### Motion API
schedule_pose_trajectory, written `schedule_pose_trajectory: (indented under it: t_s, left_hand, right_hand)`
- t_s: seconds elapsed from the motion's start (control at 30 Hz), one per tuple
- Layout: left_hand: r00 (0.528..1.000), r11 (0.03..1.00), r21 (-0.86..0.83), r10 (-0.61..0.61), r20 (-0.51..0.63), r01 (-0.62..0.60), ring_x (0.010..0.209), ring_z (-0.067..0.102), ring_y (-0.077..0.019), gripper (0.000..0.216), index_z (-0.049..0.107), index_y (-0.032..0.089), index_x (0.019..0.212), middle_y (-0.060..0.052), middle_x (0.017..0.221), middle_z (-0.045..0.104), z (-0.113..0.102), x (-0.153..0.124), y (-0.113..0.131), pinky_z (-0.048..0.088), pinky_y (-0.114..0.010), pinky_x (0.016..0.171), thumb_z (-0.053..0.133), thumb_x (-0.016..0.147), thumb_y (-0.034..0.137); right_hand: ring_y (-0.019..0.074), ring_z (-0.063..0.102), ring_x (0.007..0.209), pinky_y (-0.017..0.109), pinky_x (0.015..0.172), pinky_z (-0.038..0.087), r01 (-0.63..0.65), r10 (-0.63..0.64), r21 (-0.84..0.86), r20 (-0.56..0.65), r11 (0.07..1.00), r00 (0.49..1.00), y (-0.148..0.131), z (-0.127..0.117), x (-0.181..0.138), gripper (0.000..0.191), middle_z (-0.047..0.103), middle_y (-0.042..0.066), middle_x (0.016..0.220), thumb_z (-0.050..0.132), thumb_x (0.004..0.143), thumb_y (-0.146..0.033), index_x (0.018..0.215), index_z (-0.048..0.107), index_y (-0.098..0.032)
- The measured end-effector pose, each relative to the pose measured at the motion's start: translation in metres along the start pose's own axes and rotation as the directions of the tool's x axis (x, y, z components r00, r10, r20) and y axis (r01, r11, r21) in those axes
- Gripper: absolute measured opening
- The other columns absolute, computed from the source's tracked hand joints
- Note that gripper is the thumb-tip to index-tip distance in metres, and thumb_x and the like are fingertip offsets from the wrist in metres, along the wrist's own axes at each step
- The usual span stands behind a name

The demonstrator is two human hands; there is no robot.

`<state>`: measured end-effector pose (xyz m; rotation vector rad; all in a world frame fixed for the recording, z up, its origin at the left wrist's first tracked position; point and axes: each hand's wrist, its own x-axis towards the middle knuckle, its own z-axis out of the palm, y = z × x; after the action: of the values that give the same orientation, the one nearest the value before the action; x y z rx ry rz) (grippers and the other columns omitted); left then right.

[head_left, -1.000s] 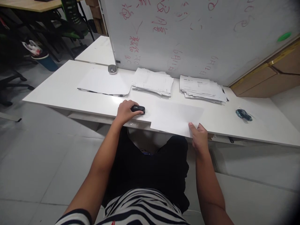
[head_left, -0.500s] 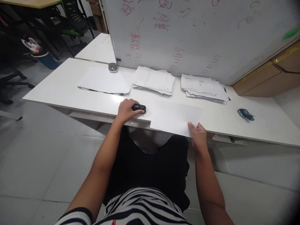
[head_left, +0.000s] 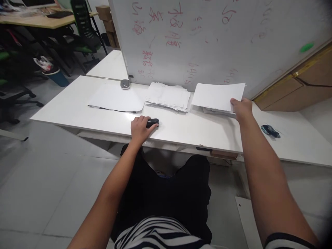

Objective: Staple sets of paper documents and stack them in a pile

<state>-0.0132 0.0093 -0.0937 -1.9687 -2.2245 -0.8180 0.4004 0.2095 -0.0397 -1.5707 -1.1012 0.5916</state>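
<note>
My left hand (head_left: 140, 130) is closed around a small black stapler (head_left: 153, 122) that rests on the white desk near its front edge. My right hand (head_left: 242, 108) pinches a blank white sheet (head_left: 219, 96) by its right edge, thumb on top. The sheet lies over the right-hand paper stack (head_left: 220, 111), of which only the lower edge shows. Between the hands, farther back, sits another stack of printed paper (head_left: 168, 97) with uneven edges.
White sheets (head_left: 114, 98) lie at the left, with a grey rounded object (head_left: 125, 84) at their back edge. A dark blue object (head_left: 270, 131) is on the desk (head_left: 298, 145) at right. Behind stand a whiteboard (head_left: 212, 45) and cardboard boxes (head_left: 290, 90).
My right hand has carried the white sheet from the front edge back and to the right, over the right-hand stack. My left hand stays on the stapler.
</note>
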Motion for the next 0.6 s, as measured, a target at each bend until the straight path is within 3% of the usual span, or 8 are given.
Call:
schedule_pose_trajectory:
  t_s: [0.1, 0.2, 0.3, 0.4, 0.5, 0.6]
  left_hand:
    - [0.999, 1.0, 0.004, 0.026, -0.043, -0.025, 0.101, 0.052, -0.0291, 0.047, 0.062, 0.024, 0.105, -0.01, 0.102, 0.063, 0.001, 0.0, -0.001, 0.035, -0.039, 0.083, 0.05, 0.084, 0.065]
    - [0.995, 0.999, 0.01, 0.045, -0.085, -0.044, 0.097, 0.053, -0.0274, 0.046, 0.063, 0.024, 0.103, -0.009, 0.098, 0.064, 0.004, -0.001, -0.003, 0.035, -0.038, 0.08, 0.052, 0.083, 0.063]
    - [0.992, 0.998, 0.02, 0.057, -0.116, -0.055, 0.093, 0.054, -0.0258, 0.044, 0.064, 0.024, 0.102, -0.008, 0.096, 0.064, 0.007, -0.002, -0.004, 0.036, -0.036, 0.079, 0.054, 0.083, 0.063]
    - [0.988, 0.998, 0.036, 0.061, -0.139, -0.056, 0.093, 0.054, -0.0253, 0.044, 0.064, 0.024, 0.101, -0.008, 0.096, 0.065, 0.009, -0.001, -0.004, 0.035, -0.036, 0.079, 0.056, 0.082, 0.062]
    - [0.986, 0.997, 0.058, 0.063, -0.154, -0.055, 0.093, 0.054, -0.0253, 0.044, 0.064, 0.023, 0.101, -0.008, 0.097, 0.065, 0.01, 0.0, -0.004, 0.035, -0.036, 0.077, 0.057, 0.081, 0.062]
    - [0.985, 0.995, 0.079, 0.073, -0.156, -0.061, 0.091, 0.054, -0.0245, 0.045, 0.064, 0.023, 0.101, -0.007, 0.096, 0.066, 0.009, 0.001, -0.004, 0.036, -0.036, 0.076, 0.058, 0.081, 0.062]
  right_hand:
    - [0.0358, 0.051, 0.119, 0.054, 0.099, 0.037, 0.049, -0.087, -0.176, -0.215, 0.983, 0.973, -0.001, 0.015, 0.032, 0.064, 0.054, 0.023, 0.128, 0.075, 0.071, -0.028, 0.128, 0.051, -0.011]
    - [0.0369, 0.033, 0.134, 0.055, 0.108, 0.026, 0.184, -0.285, -0.365, -0.246, 0.913, 0.926, 0.009, 0.042, 0.018, 0.065, 0.037, 0.023, 0.145, 0.066, 0.08, -0.033, 0.138, 0.04, -0.018]
    - [0.0335, 0.033, 0.136, 0.054, 0.109, 0.027, 0.357, -0.404, -0.432, -0.018, 0.828, 0.914, 0.015, 0.087, -0.032, 0.054, 0.039, 0.021, 0.145, 0.055, 0.086, -0.034, 0.134, 0.042, -0.014]
    - [0.0281, 0.037, 0.135, 0.052, 0.11, 0.028, 0.567, -0.498, -0.397, 0.272, 0.722, 0.823, 0.006, 0.137, -0.088, 0.041, 0.047, 0.016, 0.141, 0.043, 0.091, -0.036, 0.127, 0.049, -0.017]
    - [0.0278, 0.032, 0.139, 0.058, 0.113, 0.019, 0.693, -0.485, -0.366, 0.515, 0.621, 0.707, -0.012, 0.173, -0.119, 0.044, 0.045, 0.012, 0.145, 0.038, 0.094, -0.04, 0.132, 0.048, -0.022]
    - [0.0301, 0.03, 0.14, 0.064, 0.112, 0.012, 0.71, -0.408, -0.338, 0.635, 0.617, 0.656, -0.02, 0.185, -0.128, 0.047, 0.04, 0.012, 0.15, 0.038, 0.094, -0.045, 0.135, 0.048, -0.022]
